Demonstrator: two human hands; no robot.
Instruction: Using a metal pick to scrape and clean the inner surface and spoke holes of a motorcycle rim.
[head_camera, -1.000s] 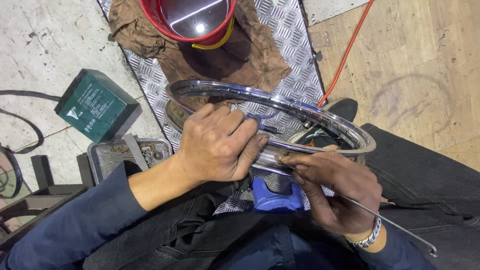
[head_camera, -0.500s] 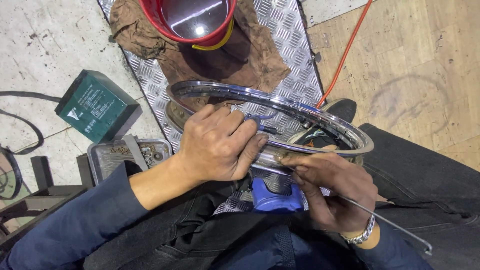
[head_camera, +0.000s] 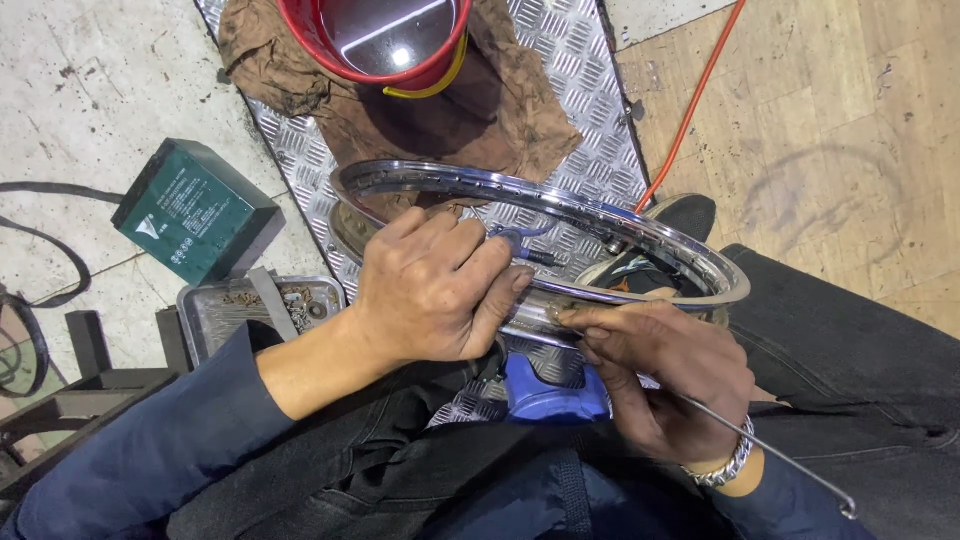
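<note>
Fingers (head_camera: 470, 262) of the left hand (head_camera: 430, 295) curl closed over the near edge of a chromed wheel rim (head_camera: 560, 205), which lies tilted across the middle of the frame above the lap, its far arc over a checker-plate sheet (head_camera: 585, 90). Just right of centre, the right hand (head_camera: 660, 375) pinches a thin metal spoke (head_camera: 790, 465) between thumb and fingertips, its tip meeting the rim's inner edge beside the left hand, while the bent end of the spoke trails toward the lower right corner. By the look of it, the step in hand is seating a spoke in the rim; the next move calls for a steady rim and a fine alignment of the spoke's end with its hole, which the fingers hide. At the top of the frame a red bucket (head_camera: 330, 45) sits on a brown rag (head_camera: 510, 120); a green box (head_camera: 195, 210) lies at the left, a metal tray (head_camera: 215, 310) of small parts below it, and an orange cable (head_camera: 690, 110) crosses the upper right.
</note>
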